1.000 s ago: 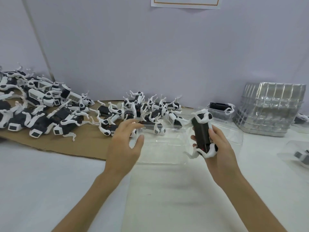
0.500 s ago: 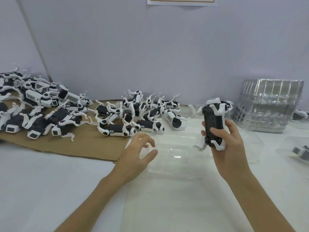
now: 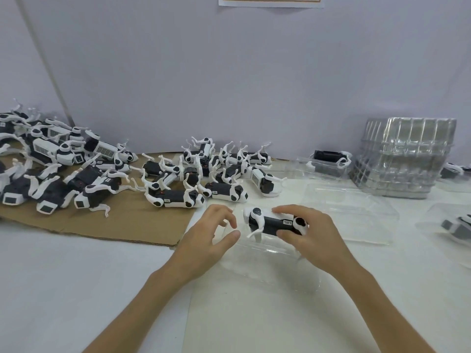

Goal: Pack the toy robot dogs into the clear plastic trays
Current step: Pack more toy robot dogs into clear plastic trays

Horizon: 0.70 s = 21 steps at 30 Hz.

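Gripping one toy robot dog across its black body, thumb on the near side and fingers over the far side, the right hand holds it lengthways over the clear tray directly in front of the person, presumably so the body lines up with the tray's long hollow. The left hand sits at the tray's left end with fingers curled above the thumb. It seems placed to steady the light plastic, though I cannot tell whether it actually pinches the wall. Just behind and to the right, another empty tray lies ready. Farther back, a stack of trays stands by the wall, beside a packed tray holding a dog. To the left, the unpacked dogs lie heaped, most on a cardboard sheet, near the left hand.
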{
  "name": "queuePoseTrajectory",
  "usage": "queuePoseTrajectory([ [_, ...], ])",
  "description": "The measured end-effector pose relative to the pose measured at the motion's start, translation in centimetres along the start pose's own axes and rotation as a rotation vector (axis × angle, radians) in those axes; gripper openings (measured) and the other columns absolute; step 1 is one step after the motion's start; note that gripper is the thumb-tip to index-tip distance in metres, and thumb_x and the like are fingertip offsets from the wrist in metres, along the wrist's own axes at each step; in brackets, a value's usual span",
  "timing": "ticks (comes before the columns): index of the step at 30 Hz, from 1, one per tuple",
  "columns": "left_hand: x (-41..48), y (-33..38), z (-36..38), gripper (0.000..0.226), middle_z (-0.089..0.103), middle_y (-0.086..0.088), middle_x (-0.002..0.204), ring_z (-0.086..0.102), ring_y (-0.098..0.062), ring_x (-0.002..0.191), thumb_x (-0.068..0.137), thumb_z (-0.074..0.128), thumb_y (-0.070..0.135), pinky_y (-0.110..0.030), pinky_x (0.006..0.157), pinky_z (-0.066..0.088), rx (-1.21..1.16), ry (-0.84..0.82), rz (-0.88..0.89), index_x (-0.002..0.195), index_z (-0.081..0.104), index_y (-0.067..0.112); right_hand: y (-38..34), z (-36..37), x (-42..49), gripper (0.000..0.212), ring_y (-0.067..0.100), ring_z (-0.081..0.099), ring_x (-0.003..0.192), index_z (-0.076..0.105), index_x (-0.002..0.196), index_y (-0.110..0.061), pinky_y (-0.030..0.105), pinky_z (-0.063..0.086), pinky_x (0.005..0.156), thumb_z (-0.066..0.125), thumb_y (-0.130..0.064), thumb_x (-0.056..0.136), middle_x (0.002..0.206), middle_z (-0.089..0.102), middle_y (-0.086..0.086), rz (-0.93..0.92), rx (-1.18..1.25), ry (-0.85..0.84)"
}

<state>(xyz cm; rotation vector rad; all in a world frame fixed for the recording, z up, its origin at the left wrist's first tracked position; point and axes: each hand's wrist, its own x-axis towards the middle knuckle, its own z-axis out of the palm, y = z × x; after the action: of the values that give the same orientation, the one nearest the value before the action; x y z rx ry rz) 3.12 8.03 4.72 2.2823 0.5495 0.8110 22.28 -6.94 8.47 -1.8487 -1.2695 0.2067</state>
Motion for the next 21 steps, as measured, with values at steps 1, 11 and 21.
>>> queuePoseTrajectory([
  [1, 0.0, -0.1, 0.0, 0.022, 0.047, 0.026, 0.122, 0.054, 0.003, 0.113, 0.083, 0.048, 0.062, -0.032, 0.084, 0.048, 0.02, 0.005, -0.003, 0.095, 0.052, 0.044, 0.0, -0.1, 0.0, 0.041, 0.005, 0.056, 0.107, 0.069, 0.11, -0.042, 0.004, 0.035, 0.085, 0.077, -0.015, 0.081, 0.113, 0.066, -0.018, 0.006, -0.005, -0.02],
  [11, -0.2, 0.2, 0.3, 0.021, 0.046, 0.024, 0.12, 0.05, 0.002, 0.115, 0.085, 0.045, 0.059, -0.032, 0.088, 0.047, 0.057, -0.007, 0.012, 0.095, 0.05, 0.04, -0.7, -1.0, 0.1, 0.034, -0.005, 0.049, 0.086, 0.069, 0.114, -0.042, 0.026, 0.035, 0.099, 0.074, -0.023, 0.086, 0.082, 0.048, -0.023, 0.084, -0.179, -0.167],
  [21, -0.1, 0.8, 0.6, 0.037, 0.052, 0.028, 0.138, 0.037, -0.001, 0.133, 0.088, 0.045, 0.021, -0.032, 0.111, 0.023, 0.079, -0.005, 0.078, 0.109, 0.07, 0.04, 0.1, 0.4, 0.1, 0.019, 0.001, 0.059, 0.091, 0.071, 0.088, -0.033, 0.012, 0.04, 0.084, 0.08, -0.018, 0.08, 0.098, 0.065, -0.015, -0.057, -0.054, 0.192],
])
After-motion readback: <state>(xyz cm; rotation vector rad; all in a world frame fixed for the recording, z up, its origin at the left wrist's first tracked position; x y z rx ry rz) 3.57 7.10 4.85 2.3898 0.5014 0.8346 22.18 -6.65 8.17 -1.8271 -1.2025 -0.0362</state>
